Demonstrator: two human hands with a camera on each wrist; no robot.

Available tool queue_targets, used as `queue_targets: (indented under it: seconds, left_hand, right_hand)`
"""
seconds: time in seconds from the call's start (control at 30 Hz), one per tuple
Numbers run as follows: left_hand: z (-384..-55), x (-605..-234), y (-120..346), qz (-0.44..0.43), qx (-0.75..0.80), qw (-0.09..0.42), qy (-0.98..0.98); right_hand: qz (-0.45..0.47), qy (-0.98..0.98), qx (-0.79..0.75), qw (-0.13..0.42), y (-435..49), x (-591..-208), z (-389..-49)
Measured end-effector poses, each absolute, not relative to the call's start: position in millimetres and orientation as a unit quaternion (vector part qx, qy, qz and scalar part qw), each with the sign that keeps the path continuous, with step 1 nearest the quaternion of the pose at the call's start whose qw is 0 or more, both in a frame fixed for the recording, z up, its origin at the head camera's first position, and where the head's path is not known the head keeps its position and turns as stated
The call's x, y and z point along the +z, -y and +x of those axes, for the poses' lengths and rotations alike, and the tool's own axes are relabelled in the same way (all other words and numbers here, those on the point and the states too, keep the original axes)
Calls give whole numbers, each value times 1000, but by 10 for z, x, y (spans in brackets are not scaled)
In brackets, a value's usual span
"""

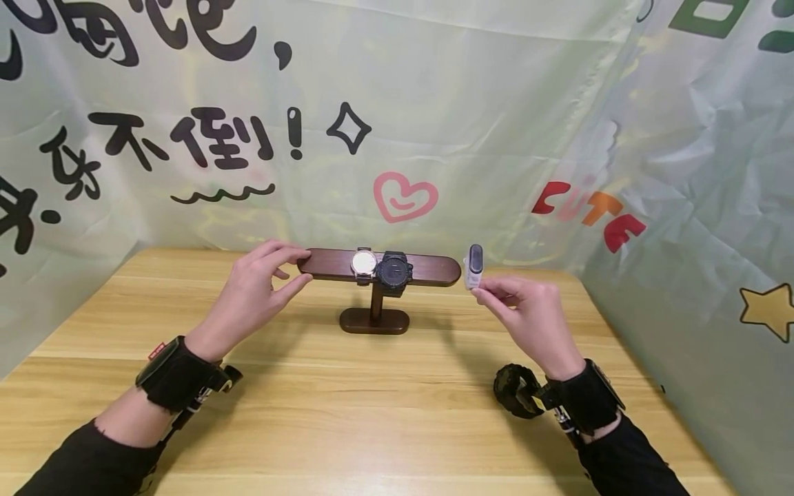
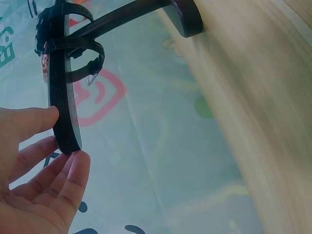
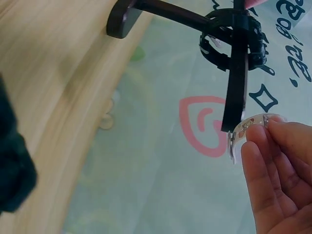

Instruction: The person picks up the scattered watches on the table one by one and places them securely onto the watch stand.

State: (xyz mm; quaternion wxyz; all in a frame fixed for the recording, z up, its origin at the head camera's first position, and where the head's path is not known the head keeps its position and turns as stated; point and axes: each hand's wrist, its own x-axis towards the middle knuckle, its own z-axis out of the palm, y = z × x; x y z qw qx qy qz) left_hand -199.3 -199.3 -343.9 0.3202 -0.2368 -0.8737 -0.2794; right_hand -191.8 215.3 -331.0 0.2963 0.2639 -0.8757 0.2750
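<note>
A dark brown wooden watch stand [image 1: 322, 263], a T-shape with a rounded crossbar on a post and oval base, stands upright on the table. Round its crossbar are strapped a watch with a pale round dial [image 1: 363, 263] and, touching it, a bulky black watch [image 1: 393, 271]. My left hand [image 1: 251, 293] grips the bar's left end, thumb and fingers on either side in the left wrist view. Between thumb and fingers, my right hand [image 1: 530, 313] pinches the whitish strap of a fitness band [image 1: 475, 265] with a dark oval screen, beside the bar's right end. Its strap [image 3: 243, 127] hangs open and curved.
A dark, chunky-strapped watch [image 1: 517, 390] lies on the wooden table [image 1: 347, 413] near my right wrist. Printed cloth [image 1: 496, 89] hangs behind the table and along its right side. Black straps with small cameras are on both wrists.
</note>
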Motion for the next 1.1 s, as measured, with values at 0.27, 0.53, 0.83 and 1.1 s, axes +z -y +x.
queue_targets:
  seconds: [0.27,0.53,0.83,1.1]
  left_hand:
    - [-2001,-3443,1994,-237,-283,320,873]
    - [-1996,-3440,1992,-238,-285,317,873]
    - [-1995,-3440,1995,-237,-285,318,873]
    - [-1993,-3436,1992,-237,-285,315,874]
  right_hand:
    - [260,885,274,273,-2125,-3384,-1957]
    - [260,890,282,248,-2078,-3412,-1974]
    - [264,889,286,239,-2027,-3454,-2010]
    - [266,889,300,220,-1965,-3478,-2032]
